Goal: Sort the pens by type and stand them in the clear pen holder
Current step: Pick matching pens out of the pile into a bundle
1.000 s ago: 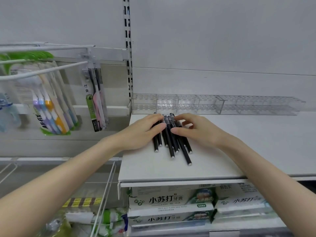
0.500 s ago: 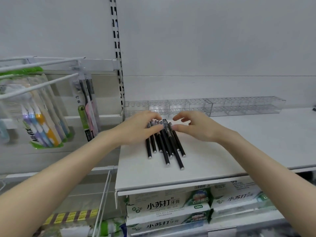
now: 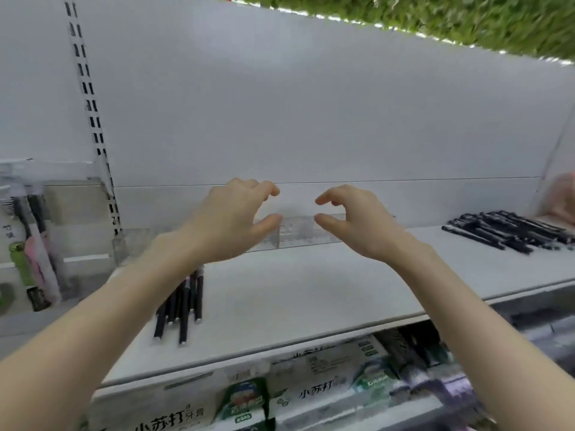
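Your left hand (image 3: 233, 219) and right hand (image 3: 351, 222) hover side by side above the white shelf (image 3: 311, 290), fingers (image 3: 270, 189) loosely curled and released, grasping nothing, just in front of the clear pen holder (image 3: 295, 231) that runs along the back of the shelf. A small bunch of black pens (image 3: 183, 303) lies flat under your left forearm, and a larger heap of black pens (image 3: 510, 231) lies far right on the same shelf, well apart from both hands. Toothpaste boxes (image 3: 174, 421) sit below, and packaged toothbrushes (image 3: 34, 250) hang at the left
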A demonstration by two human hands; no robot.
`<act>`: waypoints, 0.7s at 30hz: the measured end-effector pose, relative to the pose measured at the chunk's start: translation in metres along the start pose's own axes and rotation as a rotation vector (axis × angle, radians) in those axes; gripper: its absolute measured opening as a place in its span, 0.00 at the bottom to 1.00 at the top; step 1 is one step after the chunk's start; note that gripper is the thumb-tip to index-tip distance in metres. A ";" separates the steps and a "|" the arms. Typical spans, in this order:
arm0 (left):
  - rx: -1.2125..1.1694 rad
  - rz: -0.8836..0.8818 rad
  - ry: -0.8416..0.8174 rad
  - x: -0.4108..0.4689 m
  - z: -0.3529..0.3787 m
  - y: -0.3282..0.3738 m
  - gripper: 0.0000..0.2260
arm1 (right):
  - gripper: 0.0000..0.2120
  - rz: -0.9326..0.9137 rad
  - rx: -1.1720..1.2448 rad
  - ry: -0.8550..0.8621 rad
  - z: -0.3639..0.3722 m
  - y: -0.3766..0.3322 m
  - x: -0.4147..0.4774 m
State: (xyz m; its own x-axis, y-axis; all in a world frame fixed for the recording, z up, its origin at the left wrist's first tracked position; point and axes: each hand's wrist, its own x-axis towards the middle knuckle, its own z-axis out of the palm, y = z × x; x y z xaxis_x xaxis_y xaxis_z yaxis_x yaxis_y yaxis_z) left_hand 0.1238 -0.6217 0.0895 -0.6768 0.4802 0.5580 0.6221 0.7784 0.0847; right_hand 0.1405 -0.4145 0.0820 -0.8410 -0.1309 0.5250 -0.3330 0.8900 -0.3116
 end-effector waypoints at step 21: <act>-0.070 0.015 -0.082 0.137 0.148 0.215 0.19 | 0.16 0.096 -0.060 -0.017 -0.104 0.271 -0.050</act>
State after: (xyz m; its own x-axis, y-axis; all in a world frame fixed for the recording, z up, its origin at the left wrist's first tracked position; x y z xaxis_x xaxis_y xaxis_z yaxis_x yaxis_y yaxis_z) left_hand 0.1070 -0.3290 0.0620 -0.6954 0.5254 0.4902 0.6564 0.7421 0.1358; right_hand 0.1370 -0.1217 0.0537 -0.8752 -0.0504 0.4811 -0.2244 0.9234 -0.3115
